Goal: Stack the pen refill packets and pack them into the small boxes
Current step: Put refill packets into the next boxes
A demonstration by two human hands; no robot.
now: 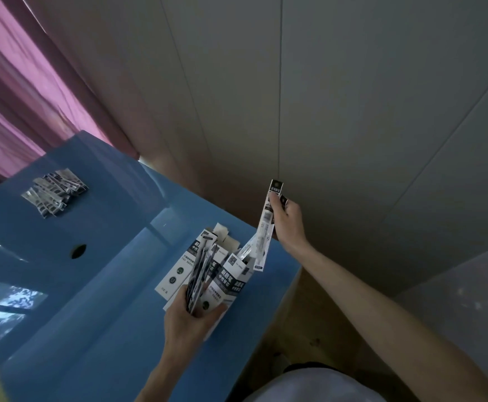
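Observation:
My left hand [192, 317] grips a bundle of dark pen refill packets [199, 274] upright above several small white boxes [179, 271] with black labels that lie on the blue table. One box [238, 274] stands with its top open. My right hand [287, 220] is raised over the table's right edge and pinches a few clear refill packets [266, 227] by their black top ends; their lower ends hang at the mouth of the open box.
A loose pile of refill packets [52, 191] lies at the far left of the blue table [92, 300]. A round hole [79, 251] is in the tabletop. Pink curtain at the left, grey panel wall behind, table edge at the right.

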